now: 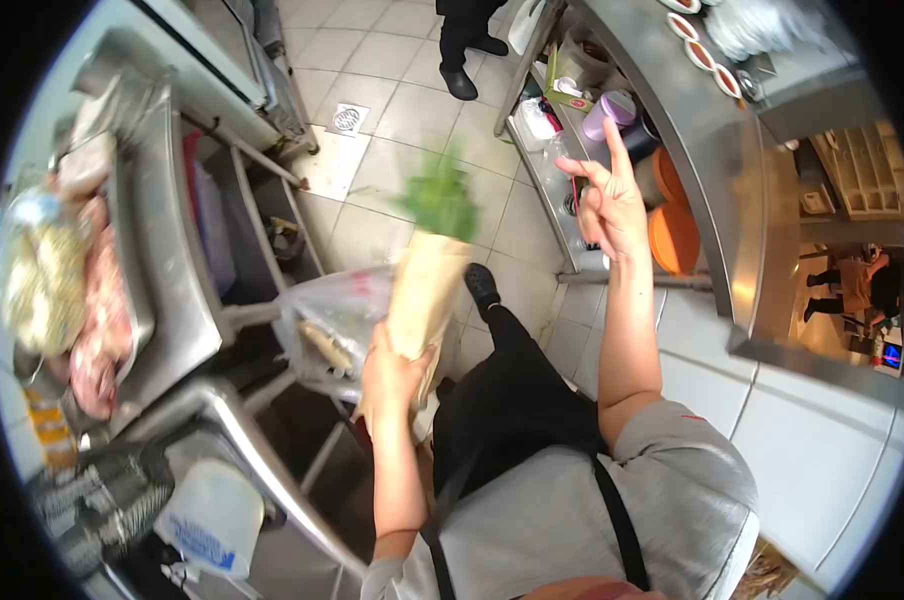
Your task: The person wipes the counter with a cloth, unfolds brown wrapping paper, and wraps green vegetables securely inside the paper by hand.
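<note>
My left hand [395, 372] is wrapped round the lower part of a bunch of leafy green herbs [442, 200] rolled in brown paper [430, 290]. The leaves stick out of the top end and are blurred. Just beside that hand hangs a clear plastic bag [317, 335] with pale items in it that I cannot identify. My right hand [614, 212] is raised with nothing in it, some fingers stretched apart and others bent. It is in front of the shelves under the counter, near the orange lids [674, 240].
On the left, a metal tray [132, 250] bears raw meat [97, 300] and bagged food. A sink [242, 430] with a white plastic jug [212, 515] is below. Another person's legs [457, 45] stand ahead on the tiled floor. A steel counter [672, 110] with small sauce dishes [700, 55] runs along the right.
</note>
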`<state>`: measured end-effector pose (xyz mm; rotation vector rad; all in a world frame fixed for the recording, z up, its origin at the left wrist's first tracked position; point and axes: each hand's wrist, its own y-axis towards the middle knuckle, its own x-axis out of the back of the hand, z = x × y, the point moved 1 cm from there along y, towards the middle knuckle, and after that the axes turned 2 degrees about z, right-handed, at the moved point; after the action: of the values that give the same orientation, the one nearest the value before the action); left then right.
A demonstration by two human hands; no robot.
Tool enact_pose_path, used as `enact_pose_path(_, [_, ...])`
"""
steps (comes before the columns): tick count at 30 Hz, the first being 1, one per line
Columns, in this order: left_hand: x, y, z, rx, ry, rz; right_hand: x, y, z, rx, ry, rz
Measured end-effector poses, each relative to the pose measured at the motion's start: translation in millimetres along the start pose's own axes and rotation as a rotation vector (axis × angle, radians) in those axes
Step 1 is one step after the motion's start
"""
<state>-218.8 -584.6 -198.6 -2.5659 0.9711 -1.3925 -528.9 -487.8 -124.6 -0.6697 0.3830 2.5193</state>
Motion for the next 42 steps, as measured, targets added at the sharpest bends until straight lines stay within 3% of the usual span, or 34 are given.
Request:
enact_pose_path(1, [2.8, -19.1, -5.8, -0.045, 0.178, 0.035, -29.2, -11.7, 18.9, 0.042, -0.126, 0.057])
enact_pose_path(4, [-12.2, -69.0, 0.1, -0.472, 0.540, 0.005, -118.8, -40.5, 29.4, -0.276, -0.283, 0.346])
enact_pose_path(7, [-19.5, -105.5, 0.6, -0.624, 0.620, -0.004, -95.3, -59.7, -69.1, -0.701, -0.760, 0.826])
enact_pose_path(9, [-7.1, -128.9, -12.9, -0.616, 0.640, 0.026, -92.8, -94.6, -85.0, -1.177, -0.888, 0.834])
enact_pose_path(12, [2.1, -142.6, -18.4, -0.651, 0.677, 0.107, -106.8, -133.2, -90.0, -1.136, -0.628, 0.917])
enact_pose_path(17, [4.5, -159.2, -15.2, -0.691, 0.562, 0.184, -141.1, -158.0, -50.2, -0.919, -1.164, 1.100])
enact_pose_path(18, [-3.8, -153.8, -6.4, -0.701, 0.524, 0.109, -146.4, -161.3, -38.4, -0.839, -1.314, 1.129])
enact_pose_path(21, [3.6, -148.7, 1.1, -0.548, 0.510, 0.021, -117.1, -157.8, 0.4, -0.806, -1.299, 0.971])
enact_pose_path(24, [21.8, -148.2, 1.5, -0.608, 0.503, -0.153, -82.6, -162.2, 21.9, -0.292, -1.644, 0.781])
enact_pose_path(28, [46.5, -154.5, -2.8, -0.686, 0.521, -0.273, -64.2, -172.8, 40.7, -0.143, -1.680, 0.620])
enact_pose_path(31, [67.1, -167.3, -14.2, -0.795, 0.477, -0.399, -50.7, -184.0, 33.3, -0.088, -1.279, 0.659])
enact_pose_path(32, [71.5, -172.6, -17.6, -0.824, 0.486, -0.400, -49.5, -191.0, 30.1, -0.356, -1.144, 0.594])
enact_pose_path(36, [80.0, -190.3, -30.1, -0.909, 0.488, -0.400, -34.0, -199.0, 21.3, -0.303, -0.920, 0.638])
enact_pose_path(39, [77.7, -197.7, -29.2, -0.885, 0.437, -0.364, -19.9, -219.0, 5.5, -0.504, -0.785, 0.550])
enact_pose_path(42, [75.3, -191.4, -25.7, -0.849, 0.373, -0.354, -4.5, -267.6, -48.7, -0.777, -0.349, 0.374])
